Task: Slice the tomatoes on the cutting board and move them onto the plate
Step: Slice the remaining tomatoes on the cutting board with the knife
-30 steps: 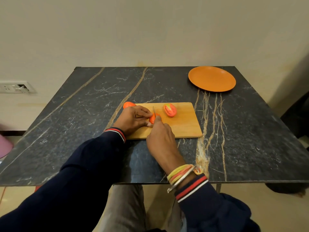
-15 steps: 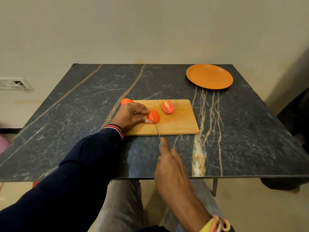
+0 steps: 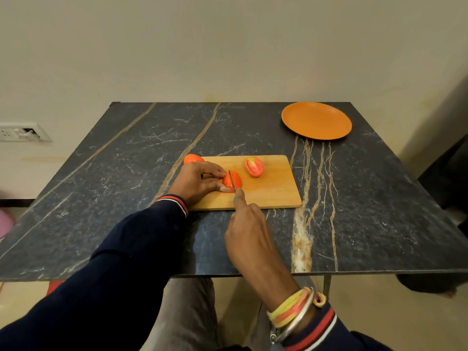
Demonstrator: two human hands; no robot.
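Note:
A wooden cutting board [image 3: 273, 193] lies in the middle of the dark marble table. My left hand [image 3: 197, 182] pins a tomato half [image 3: 236, 179] cut-side down on the board's left part. My right hand [image 3: 249, 229] grips a small knife [image 3: 232, 181]; its blade is partway through that half, and its teal handle is mostly hidden by my fingers. A second tomato half [image 3: 254, 166] lies cut-side up further back on the board. A whole tomato [image 3: 193, 158] sits at the board's far left corner, behind my left hand. The orange plate [image 3: 316, 120] is bare at the far right.
The table [image 3: 126, 186] ends against a beige wall at the back. A wall socket [image 3: 22, 132] is on the left. A dark shape [image 3: 445, 173] stands beyond the table's right edge. My legs are under the near edge.
My right hand pulled the knife back toward me half a second ago, and has now pushed it forward into the tomato half again. My left hand has stayed on the half.

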